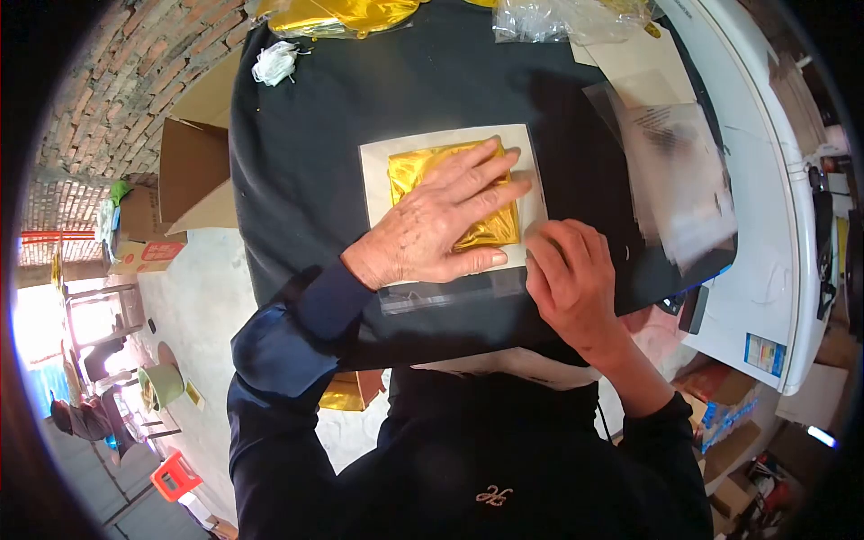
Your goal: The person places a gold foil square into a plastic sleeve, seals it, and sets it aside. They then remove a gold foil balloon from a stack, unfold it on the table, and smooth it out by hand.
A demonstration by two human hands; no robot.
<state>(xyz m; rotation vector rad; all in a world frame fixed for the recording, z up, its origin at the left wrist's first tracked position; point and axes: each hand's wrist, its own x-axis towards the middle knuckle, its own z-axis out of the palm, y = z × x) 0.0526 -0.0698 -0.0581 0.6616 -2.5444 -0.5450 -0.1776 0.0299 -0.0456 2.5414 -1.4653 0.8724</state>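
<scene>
My left hand (441,216) lies flat with its fingers spread, pressing on a folded square of shiny gold foil (409,166). The foil rests on a pale card (376,162), which appears to be inside a clear plastic bag (423,301) whose see-through end reaches toward me. At the lower right corner of the card is my right hand (571,279), its fingers curled and closed against the bag's edge. Whatever lies between those fingertips is hidden.
Black cloth (306,180) covers the table. A stack of clear plastic bags (679,180) sits at the right, near pale cards (643,67). At the far edge are gold foil packs (337,16), crumpled clear plastic (540,22) and a white string bundle (275,63). A white appliance (751,297) borders the right.
</scene>
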